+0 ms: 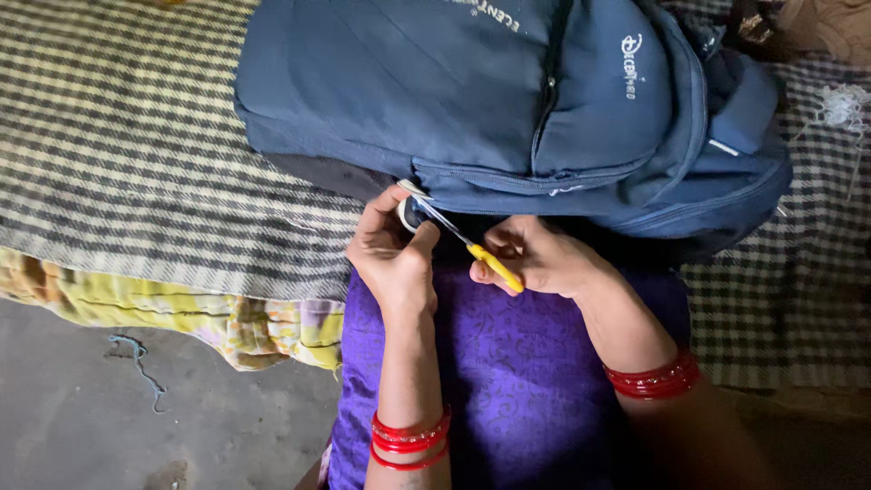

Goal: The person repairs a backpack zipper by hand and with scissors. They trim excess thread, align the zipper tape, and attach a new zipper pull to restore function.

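Left hand [392, 259] is closed, pinching a small white piece [406, 210] against the lower edge of the bag [472, 100]; can't tell what the piece is, looks like a strap end or tape. Right hand [535, 259] is closed around the yellow handle of the scissors [472, 249]. The blades point up-left, tips at the white piece, just beside the left thumb.

The bag is blue, lying flat on a checked blanket [118, 154], zippers facing up, its near edge right above both hands. Hands are close together, nearly touching, over a purple garment [508, 372] on the person's lap. Red bangles [410, 440] on the left wrist, another red set on the right.

Patterned yellow quilt [163, 304] sticks out under the blanket edge at left. Grey floor [109, 417] below it, with a bit of blue thread [141, 363]. White thread clump [844, 104] on the blanket at far right.
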